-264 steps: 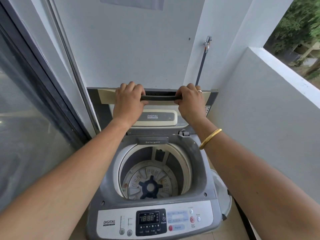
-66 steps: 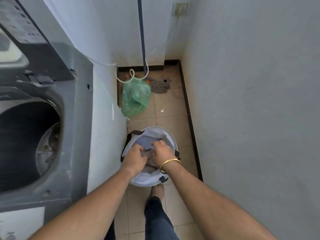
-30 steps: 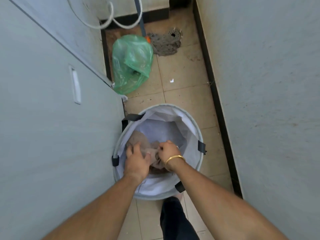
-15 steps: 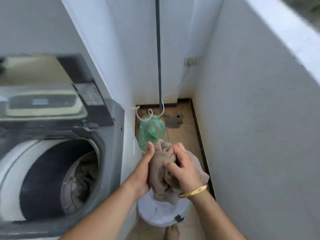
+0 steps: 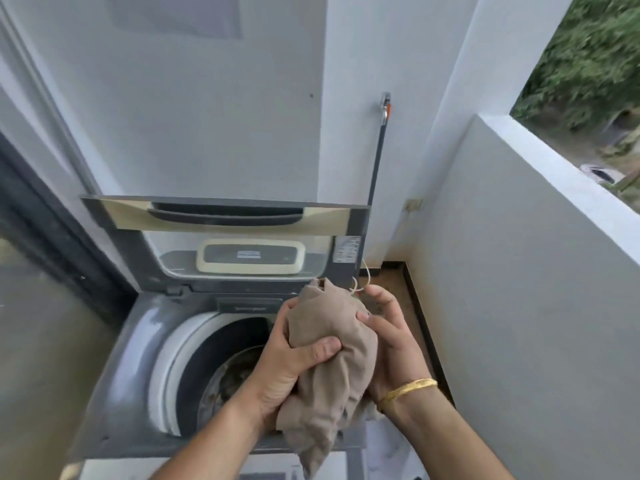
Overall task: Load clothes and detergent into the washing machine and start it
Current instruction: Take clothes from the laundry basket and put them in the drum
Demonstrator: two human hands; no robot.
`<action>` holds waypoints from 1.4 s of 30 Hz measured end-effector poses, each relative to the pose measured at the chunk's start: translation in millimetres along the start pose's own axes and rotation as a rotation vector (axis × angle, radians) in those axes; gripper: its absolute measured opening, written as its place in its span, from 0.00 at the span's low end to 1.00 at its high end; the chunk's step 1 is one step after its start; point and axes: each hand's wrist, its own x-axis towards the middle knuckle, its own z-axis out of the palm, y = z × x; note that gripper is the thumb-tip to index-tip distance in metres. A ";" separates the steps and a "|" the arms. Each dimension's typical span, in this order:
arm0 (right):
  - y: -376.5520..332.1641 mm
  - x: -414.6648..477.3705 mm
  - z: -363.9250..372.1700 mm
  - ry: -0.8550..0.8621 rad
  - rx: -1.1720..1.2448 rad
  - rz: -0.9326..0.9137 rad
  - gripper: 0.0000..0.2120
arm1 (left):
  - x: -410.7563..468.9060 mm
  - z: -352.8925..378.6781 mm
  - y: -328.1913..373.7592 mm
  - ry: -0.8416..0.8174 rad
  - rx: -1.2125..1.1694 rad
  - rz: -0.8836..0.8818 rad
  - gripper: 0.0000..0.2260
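Both hands hold one bundled beige garment (image 5: 329,344) between them. The left hand (image 5: 284,362) wraps the bundle's left side, its thumb (image 5: 323,348) pressed across the front of the cloth. The right hand (image 5: 391,337) cups the right side with curled fingers, its thumb tip dug into the fabric near the top. A gold bangle (image 5: 407,389) sits on the right wrist. The garment is bunched tight at the grip. A crumpled peak stands above the hands and a loose tail hangs below them, down past the front edge of the washing machine (image 5: 138,358). The bundle is in the air over the right part of the machine's open top, at the right edge of the drum (image 5: 228,372). It is not yet inside the drum. Something dark and mottled lies at the bottom of the drum, too blurred to name. The machine's lid (image 5: 239,237) stands folded upright at the back, and a detergent drawer (image 5: 251,306) sits just below its hinge. A strip of the control panel (image 5: 263,474) shows at the machine's front edge. White fabric of a laundry basket (image 5: 388,445) shows on the floor just right of the machine, under the right forearm. A dark pole (image 5: 375,161) hangs on the wall behind the machine's right rear corner. A white parapet wall (image 5: 519,271) runs along to the right of the machine, and a dark door frame (image 5: 34,220) stands to its left.
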 end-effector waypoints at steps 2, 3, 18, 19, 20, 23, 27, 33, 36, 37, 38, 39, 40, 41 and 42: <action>21.8 5.6 26.4 0.066 -0.159 -0.069 0.15 | -4.3 -28.0 14.3 0.026 0.040 0.055 0.39; 30.8 8.9 37.4 0.105 -0.286 -0.146 0.14 | -2.9 -40.2 21.9 0.051 0.073 0.078 0.39; 125.5 22.8 100.5 -0.239 -1.335 -0.465 0.57 | -13.8 -111.8 84.5 0.233 0.054 -0.106 0.15; 132.8 27.5 97.3 -0.194 -1.321 -0.459 0.52 | -16.3 -121.7 80.8 0.195 0.021 -0.175 0.18; 134.5 30.5 94.3 -0.144 -1.294 -0.447 0.46 | -18.4 -130.2 78.9 0.153 0.044 -0.223 0.22; 146.2 44.2 83.8 -0.030 -1.118 -0.331 0.35 | -23.9 -162.7 58.2 0.028 0.123 -0.274 0.35; 168.4 65.4 77.4 -0.052 -1.035 -0.127 0.33 | -22.7 -181.1 25.5 0.154 -0.067 -0.232 0.37; 197.5 107.9 43.2 0.052 -1.069 0.086 0.28 | -8.5 -214.4 -11.4 0.322 0.542 -0.241 0.17; 227.7 129.7 14.6 0.206 -1.156 0.164 0.24 | -12.6 -240.0 -36.1 0.243 0.992 -0.279 0.18; 238.5 137.0 4.6 0.246 -1.197 0.187 0.24 | -13.7 -246.1 -42.5 0.211 1.019 -0.294 0.18; 247.7 144.6 -4.5 0.272 -1.232 0.210 0.23 | -14.7 -249.6 -45.1 0.189 1.016 -0.308 0.16; 256.9 151.1 -15.1 0.290 -1.271 0.236 0.23 | -14.7 -252.0 -48.8 0.180 1.010 -0.301 0.12; 263.5 157.5 -23.4 0.295 -1.302 0.255 0.22 | -15.0 -251.7 -48.1 0.188 1.017 -0.290 0.08; 271.1 162.8 -32.2 0.288 -1.346 0.277 0.23 | -14.0 -253.7 -51.3 0.199 1.019 -0.280 0.04; 277.5 167.9 -38.8 0.267 -1.393 0.294 0.24 | -13.5 -253.9 -51.2 0.224 1.016 -0.271 0.04</action>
